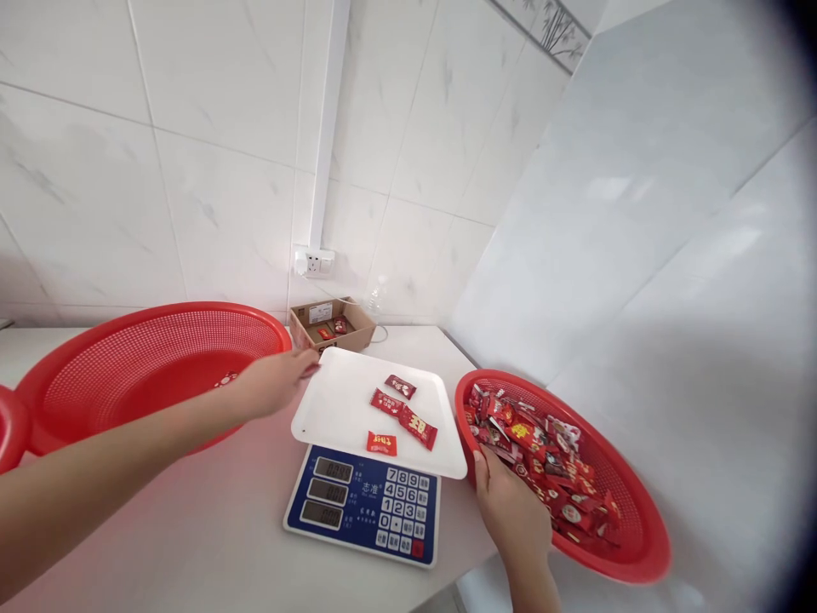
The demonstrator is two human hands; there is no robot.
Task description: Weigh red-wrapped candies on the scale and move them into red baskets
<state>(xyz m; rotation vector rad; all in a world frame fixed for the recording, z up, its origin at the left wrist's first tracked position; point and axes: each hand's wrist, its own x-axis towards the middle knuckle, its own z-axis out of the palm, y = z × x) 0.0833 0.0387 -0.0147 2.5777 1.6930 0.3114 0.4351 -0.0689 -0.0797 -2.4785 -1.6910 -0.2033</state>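
My left hand (274,383) reaches over the back left corner of the white weighing tray (348,400). Its fingers are pinched on a small red candy packet (311,371), mostly covered by them. Several red wrapped candies (418,426) lie spread on the tray. The tray tops a blue digital scale (363,502) with keys and three displays. At the right, my right hand (514,511) is closed at the near left rim of a red plastic basket (629,511), thumb outside; its other fingers are partly hidden. Many wrapped candies (562,477) fill this basket.
A larger red perforated basket (153,340) stands at the left, with a packet inside. Part of another red container (9,426) shows at the left edge. Behind the tray is a cardboard box (357,332) with a few candies, below a wall socket (314,262).
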